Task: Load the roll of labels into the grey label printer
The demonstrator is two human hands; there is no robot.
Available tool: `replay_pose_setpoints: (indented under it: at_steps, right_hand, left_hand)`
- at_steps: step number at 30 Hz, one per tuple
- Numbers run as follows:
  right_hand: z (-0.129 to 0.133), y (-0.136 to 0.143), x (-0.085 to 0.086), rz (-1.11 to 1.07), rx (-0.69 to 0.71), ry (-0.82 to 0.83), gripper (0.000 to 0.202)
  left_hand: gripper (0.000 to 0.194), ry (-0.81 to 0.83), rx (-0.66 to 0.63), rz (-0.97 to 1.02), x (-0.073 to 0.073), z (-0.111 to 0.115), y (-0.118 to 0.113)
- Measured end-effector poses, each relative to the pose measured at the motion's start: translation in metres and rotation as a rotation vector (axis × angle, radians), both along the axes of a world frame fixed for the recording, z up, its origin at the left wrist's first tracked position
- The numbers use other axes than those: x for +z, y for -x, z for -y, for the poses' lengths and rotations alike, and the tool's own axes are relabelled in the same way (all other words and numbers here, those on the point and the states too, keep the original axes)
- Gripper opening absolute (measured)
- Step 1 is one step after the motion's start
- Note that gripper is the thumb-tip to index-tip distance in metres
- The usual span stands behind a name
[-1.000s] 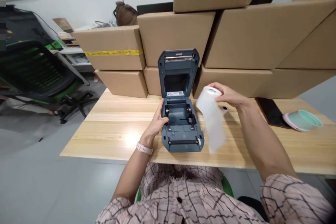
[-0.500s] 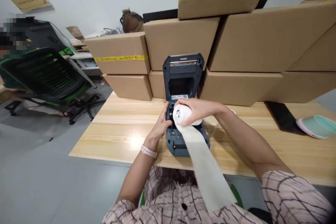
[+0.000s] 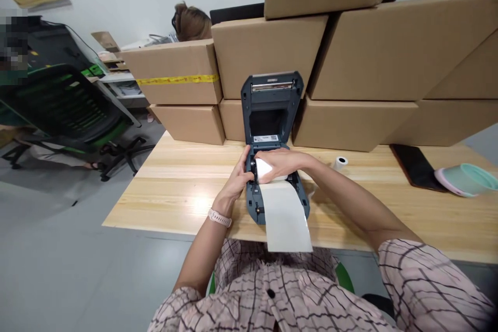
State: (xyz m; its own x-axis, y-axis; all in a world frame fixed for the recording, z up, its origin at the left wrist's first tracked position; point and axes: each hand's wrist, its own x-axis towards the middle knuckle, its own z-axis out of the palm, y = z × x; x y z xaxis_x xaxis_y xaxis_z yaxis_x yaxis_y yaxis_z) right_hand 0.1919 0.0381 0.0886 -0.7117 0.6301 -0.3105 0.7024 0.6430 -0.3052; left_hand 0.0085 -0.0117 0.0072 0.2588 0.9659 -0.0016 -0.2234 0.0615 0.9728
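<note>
A dark grey label printer [image 3: 272, 109] stands on the wooden table with its lid raised. My right hand [image 3: 286, 162] is closed over a white label roll [image 3: 263, 169] inside the printer's bay. From the roll a loose strip of labels [image 3: 287, 218] runs forward over the printer's front and past the table edge. My left hand [image 3: 236, 181] grips the printer's left side, its thumb inside by the roll's left end and its fingers along the outer wall. My right hand hides the roll's right end.
Stacked cardboard boxes [image 3: 264, 57] line the table's [image 3: 155, 197] back. On the right are a small white roll [image 3: 341, 162], a black phone-like slab [image 3: 416, 166] and a teal-and-pink cup [image 3: 470, 179] lying on its side. An office chair [image 3: 70, 109] with a seated person is at the left.
My right hand has lowered the label roll into the printer and turned it level. The loose strip has swung left and now lies straight over the front. My left hand stays on the printer.
</note>
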Motion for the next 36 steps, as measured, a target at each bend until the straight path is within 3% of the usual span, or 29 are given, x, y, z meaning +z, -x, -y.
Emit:
replay_pose_setpoints:
  at_steps: [6,9,11,15,18,21,25,36]
  right_hand:
    - [0.006,0.002,-0.001,0.016,0.023,-0.03,0.058]
    - [0.017,-0.004,0.002,0.004,0.016,-0.1,0.064]
    - [0.034,-0.012,0.004,-0.083,0.006,-0.206,0.064]
    - [0.086,-0.032,0.001,-0.333,0.045,-0.308,0.041]
    - [0.123,-0.04,-0.014,-0.356,0.066,-0.298,0.04]
    - [0.144,-0.04,-0.033,-0.366,0.023,-0.371,0.043]
    - [0.149,-0.034,-0.047,-0.406,-0.042,-0.43,0.038]
    - [0.159,-0.023,-0.056,-0.382,-0.101,-0.495,0.038]
  left_hand:
    - [0.111,-0.036,0.011,-0.011,-0.003,-0.001,0.001]
    - [0.11,-0.044,0.007,-0.003,-0.003,-0.001,0.0]
    - [0.11,-0.054,0.004,-0.009,-0.003,0.0,-0.001]
    - [0.104,-0.084,-0.007,-0.017,-0.002,0.001,-0.001]
    - [0.103,-0.099,0.001,-0.029,-0.002,0.002,0.0]
    - [0.102,-0.099,0.003,-0.05,-0.001,0.002,0.0]
    - [0.101,-0.119,0.008,-0.07,0.001,0.003,-0.001]
    - [0.094,-0.124,0.062,-0.116,0.0,0.005,-0.003]
